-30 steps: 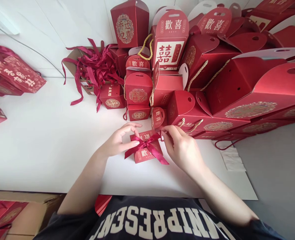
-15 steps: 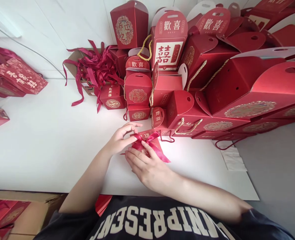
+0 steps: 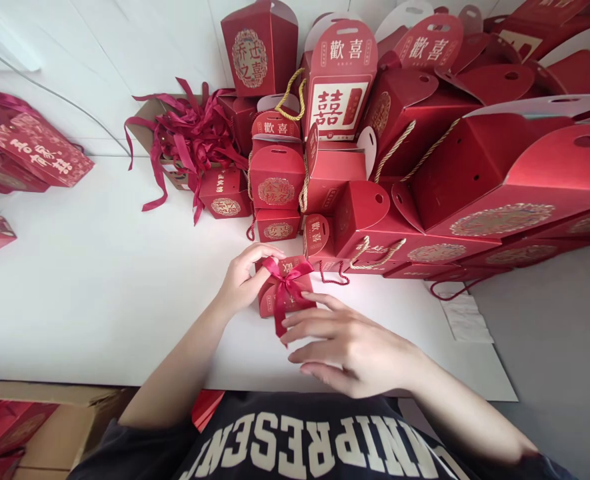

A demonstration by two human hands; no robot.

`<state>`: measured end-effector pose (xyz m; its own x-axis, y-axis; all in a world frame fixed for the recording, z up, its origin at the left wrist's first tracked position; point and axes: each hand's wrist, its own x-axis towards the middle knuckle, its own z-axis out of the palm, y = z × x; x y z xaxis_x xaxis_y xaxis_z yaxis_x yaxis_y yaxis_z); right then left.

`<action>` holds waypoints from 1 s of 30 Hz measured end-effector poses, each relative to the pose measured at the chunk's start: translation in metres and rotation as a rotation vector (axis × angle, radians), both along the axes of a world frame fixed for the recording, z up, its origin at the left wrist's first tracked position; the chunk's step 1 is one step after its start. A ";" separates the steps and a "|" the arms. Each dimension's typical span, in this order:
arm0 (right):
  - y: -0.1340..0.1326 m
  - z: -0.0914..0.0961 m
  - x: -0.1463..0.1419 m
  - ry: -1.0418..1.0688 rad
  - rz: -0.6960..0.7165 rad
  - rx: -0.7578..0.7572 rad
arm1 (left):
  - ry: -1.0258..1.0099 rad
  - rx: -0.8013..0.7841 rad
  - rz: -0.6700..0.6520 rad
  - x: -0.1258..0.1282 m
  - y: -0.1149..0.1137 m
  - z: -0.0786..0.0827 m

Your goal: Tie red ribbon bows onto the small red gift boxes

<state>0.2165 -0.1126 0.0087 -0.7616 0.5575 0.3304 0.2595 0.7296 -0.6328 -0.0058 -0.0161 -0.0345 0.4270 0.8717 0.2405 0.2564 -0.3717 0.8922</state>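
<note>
A small red gift box (image 3: pixel 269 305) with gold lettering sits on the white table in front of me. Around it runs a dark red satin ribbon (image 3: pixel 285 283), tied in a bow on top, with one tail hanging down the near side. My left hand (image 3: pixel 241 279) grips the box at its far left corner, thumb along the side and fingers over the back. To the near right of the box, my right hand (image 3: pixel 347 340) is open with its fingers spread. Its fingertips are close to the bow and the hanging tail; whether they touch is unclear.
Red gift boxes (image 3: pixel 375 213) of several sizes are stacked behind and to the right. A cardboard box (image 3: pixel 145 137) overflows with loose ribbons (image 3: pixel 195 133). More red boxes (image 3: pixel 39 150) lie at far left. An open carton (image 3: pixel 69 427) stands below the table's front edge.
My right hand has drawn back toward me and right off the box, its fingers spreading. The bow shows fully now, its tail hanging down the near side. My left hand stays at the box's left.
</note>
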 end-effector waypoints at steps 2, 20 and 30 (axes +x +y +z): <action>0.007 0.004 0.002 0.086 -0.176 -0.121 | -0.020 -0.041 -0.108 -0.005 0.001 0.001; 0.065 -0.028 -0.002 0.281 -0.324 -0.945 | -0.016 -0.218 -0.339 -0.031 0.015 0.003; 0.066 -0.036 0.003 0.231 -0.291 -0.826 | 0.215 0.006 -0.184 -0.026 0.011 0.007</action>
